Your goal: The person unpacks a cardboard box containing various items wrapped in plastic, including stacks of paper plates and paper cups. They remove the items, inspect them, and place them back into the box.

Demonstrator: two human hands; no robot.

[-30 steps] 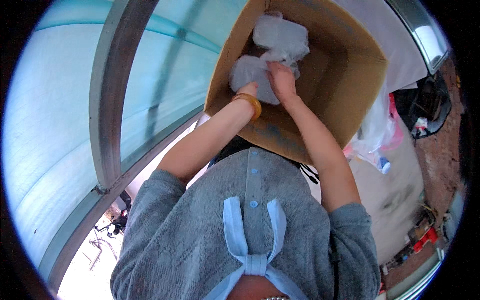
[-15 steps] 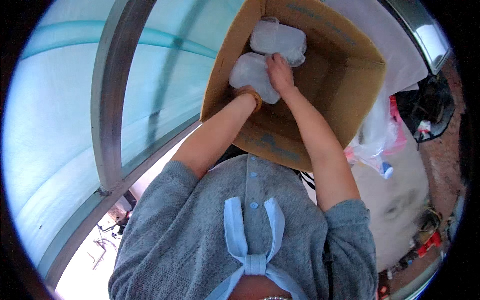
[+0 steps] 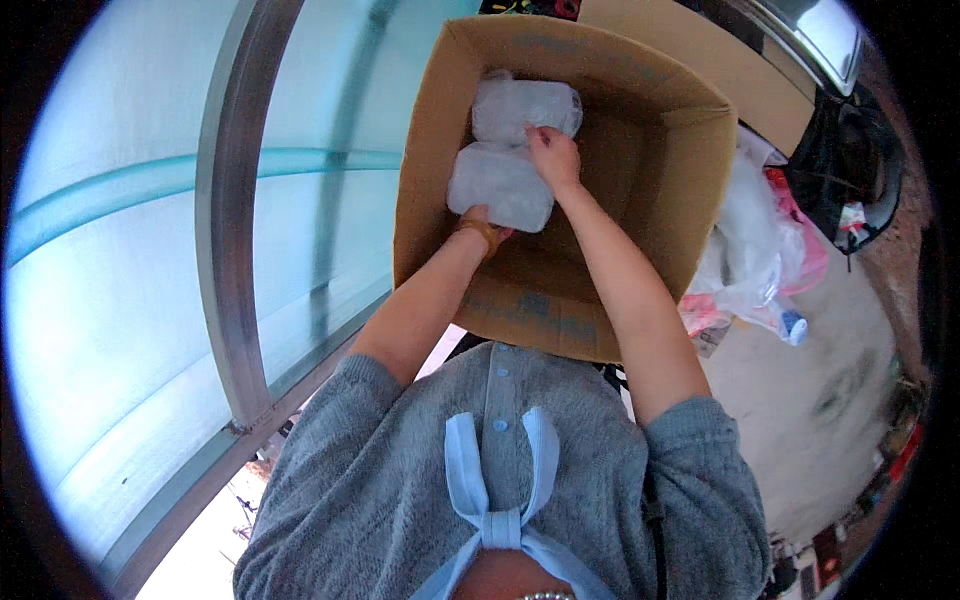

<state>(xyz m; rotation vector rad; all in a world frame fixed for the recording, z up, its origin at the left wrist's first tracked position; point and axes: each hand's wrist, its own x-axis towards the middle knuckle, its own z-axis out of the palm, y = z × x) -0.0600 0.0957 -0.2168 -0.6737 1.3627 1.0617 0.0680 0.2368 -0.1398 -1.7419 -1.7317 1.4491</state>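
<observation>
Inside a deep cardboard box (image 3: 690, 170) are two whitish, translucent packs with rounded corners, wrapped in clear plastic. The far pack (image 3: 515, 105) rests against the box's left side. Just nearer lies the near pack (image 3: 490, 185), touching or almost touching it. My left hand (image 3: 483, 225) grips the near pack's front edge, its thumb on top and its other fingers partly hidden below. With bent fingers, my right hand (image 3: 553, 158) closes on the near pack's far right corner, where the two packs meet. What the packs contain cannot be made out through the wrap.
Left of the box stands a metal frame post (image 3: 232, 200) with pale blue sheeting behind it. To the right, clear and pink plastic bags (image 3: 755, 260) lie on a whitish sack (image 3: 810, 410). A black bag (image 3: 850, 170) sits beyond them.
The box and both hands appear lower in the view, and the packs look more level. My right hand has shifted slightly along the near pack's corner. Both hands stay on that pack.
</observation>
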